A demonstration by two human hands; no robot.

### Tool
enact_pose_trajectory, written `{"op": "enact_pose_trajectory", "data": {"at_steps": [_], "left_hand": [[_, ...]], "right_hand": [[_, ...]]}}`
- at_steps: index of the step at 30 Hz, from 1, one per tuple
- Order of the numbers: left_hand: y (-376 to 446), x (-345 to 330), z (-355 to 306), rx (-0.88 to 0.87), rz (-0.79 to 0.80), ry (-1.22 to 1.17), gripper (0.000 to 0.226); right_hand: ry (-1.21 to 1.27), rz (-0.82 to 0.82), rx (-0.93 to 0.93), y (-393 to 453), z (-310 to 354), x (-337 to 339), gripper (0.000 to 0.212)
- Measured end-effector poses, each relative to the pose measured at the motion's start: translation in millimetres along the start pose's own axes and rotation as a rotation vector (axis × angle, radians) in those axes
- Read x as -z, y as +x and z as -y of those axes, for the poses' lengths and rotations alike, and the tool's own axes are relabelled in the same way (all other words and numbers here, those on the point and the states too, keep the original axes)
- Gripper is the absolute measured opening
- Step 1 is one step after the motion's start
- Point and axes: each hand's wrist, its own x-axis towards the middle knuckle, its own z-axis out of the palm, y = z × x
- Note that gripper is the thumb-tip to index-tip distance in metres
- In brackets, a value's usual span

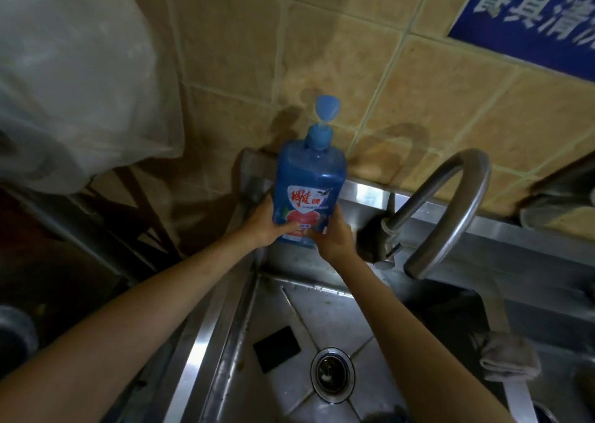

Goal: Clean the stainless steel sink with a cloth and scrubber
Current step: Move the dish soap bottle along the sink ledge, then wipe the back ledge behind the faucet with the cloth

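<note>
Two bare forearms reaching up from the bottom edge, both meeting around a blue detergent bottle (308, 194) held upright against the back corner of the sink (206, 351). Left hand (269, 221) wrapped round the bottle's lower left side, right hand (333, 237) cupping the lower right, so both grips closed on it. Whether the bottle's base sits on the rear ledge or hangs just above it: can't tell, hands in the way.

Looks like the soap step, before any actual scrubbing. Next move probably calls for freeing one hand to press the pump head (326, 108) and aiming the nozzle down into the basin or onto the scrubber.

Scrubber (277, 348) lying flat on the basin floor, dark, thin, roughly square, just left of the drain (332, 374). Cloth (510, 360) bunched on the sink edge at right, pale, soft and rumpled, well apart from both hands.

Bottle: translucent blue plastic, flat-sided, glossy label with red print. Basin: dull brushed steel, creased toward a round drain, specks of grime along the back wall. Curved steel faucet (450, 203) arching at right. Behind, tan wall tiles (418, 84), matte and water-stained.
</note>
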Motion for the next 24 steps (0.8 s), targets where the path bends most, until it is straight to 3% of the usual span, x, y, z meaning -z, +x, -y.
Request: {"op": "enact_pose_trajectory", "data": {"at_steps": [5, 16, 20, 24], "left_hand": [[6.1, 6.4, 25.2, 0.03, 0.028, 0.059, 0.084], [5.0, 13.8, 45.3, 0.094, 0.014, 0.107, 0.079], [2.1, 14.8, 42.7, 0.082, -0.04, 0.181, 0.076], [-10.1, 13.4, 44.7, 0.079, -0.085, 0.093, 0.083]], "right_hand": [[0.033, -0.011, -0.038, 0.0, -14.0, -20.3, 0.059], [-0.051, 0.037, 0.007, 7.2, -24.7, -22.9, 0.072], [-0.05, 0.055, -0.015, 6.3, -27.9, -16.5, 0.086], [-0.161, 0.031, -0.059, -8.3, -42.3, 2.9, 0.092]]}}
